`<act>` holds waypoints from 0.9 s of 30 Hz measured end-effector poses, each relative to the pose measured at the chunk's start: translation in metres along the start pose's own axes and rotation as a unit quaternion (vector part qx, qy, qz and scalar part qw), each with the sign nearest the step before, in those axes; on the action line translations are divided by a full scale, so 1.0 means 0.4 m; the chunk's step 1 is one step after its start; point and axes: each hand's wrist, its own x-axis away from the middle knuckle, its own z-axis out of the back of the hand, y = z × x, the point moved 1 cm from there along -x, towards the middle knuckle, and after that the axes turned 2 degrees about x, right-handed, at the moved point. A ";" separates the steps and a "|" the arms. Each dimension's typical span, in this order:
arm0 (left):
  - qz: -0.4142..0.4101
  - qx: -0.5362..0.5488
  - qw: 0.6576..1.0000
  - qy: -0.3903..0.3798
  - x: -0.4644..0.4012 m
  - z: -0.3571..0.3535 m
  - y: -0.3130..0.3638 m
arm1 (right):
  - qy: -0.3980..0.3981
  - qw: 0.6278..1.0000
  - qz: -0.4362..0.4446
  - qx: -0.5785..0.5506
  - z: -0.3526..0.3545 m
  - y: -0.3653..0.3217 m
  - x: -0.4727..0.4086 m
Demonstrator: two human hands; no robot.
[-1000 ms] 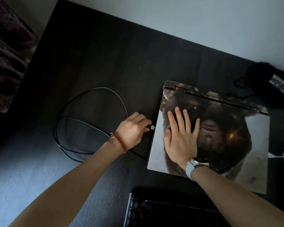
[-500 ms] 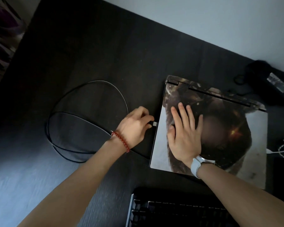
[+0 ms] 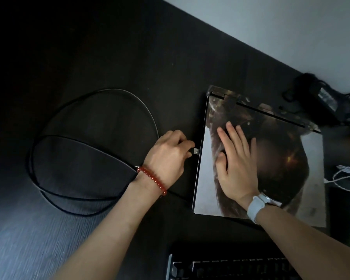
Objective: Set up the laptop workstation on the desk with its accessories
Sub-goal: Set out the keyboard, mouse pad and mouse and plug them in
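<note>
A closed laptop [image 3: 291, 178] with a printed picture on its lid lies on the dark desk [image 3: 109, 57] at the right. My right hand [image 3: 235, 160], with a pale watch on its wrist, rests flat on the lid with fingers spread. My left hand [image 3: 169, 156], wearing a red bead bracelet, pinches a USB plug [image 3: 196, 151] whose metal tip sits right at the laptop's left edge. The plug's black cable [image 3: 69, 138] loops over the desk to the left.
A keyboard [image 3: 230, 267] lies at the bottom edge, near me. A black power adapter with tangled cord [image 3: 323, 98] sits behind the laptop at the far right. A white cable [image 3: 348, 174] lies right of the laptop. The pale wall runs along the desk's far edge.
The left hand has brought the USB plug slightly closer, to the laptop's left edge. The right hand stays flat on the lid. The camera has shifted a little.
</note>
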 end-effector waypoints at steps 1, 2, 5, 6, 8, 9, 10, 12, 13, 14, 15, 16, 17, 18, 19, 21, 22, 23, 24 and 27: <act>-0.003 0.000 1.000 0.000 -0.002 -0.001 -0.003 | 0.002 1.000 -0.002 0.002 0.000 -0.001 0.000; -0.006 -0.002 1.000 -0.003 -0.003 -0.002 -0.005 | 0.004 1.000 -0.003 0.003 -0.001 -0.003 0.001; -0.015 -0.013 1.000 -0.009 -0.003 -0.003 -0.006 | 0.004 1.000 -0.004 0.005 0.000 -0.005 0.000; -0.017 -0.014 1.000 -0.012 -0.004 -0.002 -0.005 | 0.003 1.000 -0.004 0.005 0.001 -0.004 0.000; -0.019 -0.015 0.999 -0.021 -0.003 0.000 -0.003 | 0.002 1.000 -0.003 0.005 0.000 -0.004 0.000; -0.018 -0.016 0.999 -0.025 -0.001 0.001 -0.002 | 0.001 1.000 -0.002 0.005 -0.001 -0.003 0.002; -0.017 -0.016 0.999 -0.029 0.000 0.002 -0.001 | 0.002 1.000 -0.002 0.005 -0.002 -0.002 0.002; -0.017 -0.017 0.999 -0.031 -0.001 0.005 -0.001 | 0.004 1.000 -0.002 0.002 -0.002 -0.002 0.002; -0.015 -0.020 0.999 -0.033 -0.001 0.007 0.000 | 0.004 1.000 -0.002 0.002 -0.002 -0.002 0.002; -0.012 -0.025 0.999 -0.035 -0.002 0.009 0.000 | 0.003 1.000 -0.001 0.002 -0.001 -0.002 0.001; -0.010 -0.029 0.999 -0.036 -0.003 0.010 0.002 | 0.002 1.000 0.000 0.002 0.000 -0.002 -0.001; -0.008 -0.032 0.999 -0.039 -0.003 0.012 0.004 | 0.001 1.000 0.001 0.002 0.001 -0.002 -0.001; -0.006 -0.035 0.998 -0.044 -0.001 0.014 0.008 | -0.002 1.000 0.003 0.003 0.001 -0.002 -0.001; -0.004 -0.037 0.998 -0.052 0.001 0.017 0.011 | -0.005 1.000 0.003 0.005 0.001 -0.002 0.000; -0.003 -0.041 0.998 -0.057 0.002 0.019 0.013 | -0.006 1.000 0.003 0.005 0.002 -0.001 0.000; 0.010 -0.050 0.997 -0.062 0.005 0.027 0.011 | -0.008 1.000 0.002 0.005 0.002 -0.002 0.000; 0.022 -0.048 0.997 -0.060 0.005 0.031 0.010 | -0.009 1.000 0.003 0.006 0.002 -0.002 -0.001; 0.034 -0.042 0.997 -0.055 0.003 0.035 0.008 | -0.009 1.000 0.003 0.006 0.003 -0.001 -0.002; 0.050 -0.027 0.997 -0.047 0.002 0.038 0.006 | -0.009 1.000 0.004 0.006 0.004 -0.002 -0.003; 0.096 0.029 0.995 -0.027 -0.003 0.037 0.004 | -0.008 1.000 0.006 0.005 0.006 0.000 -0.001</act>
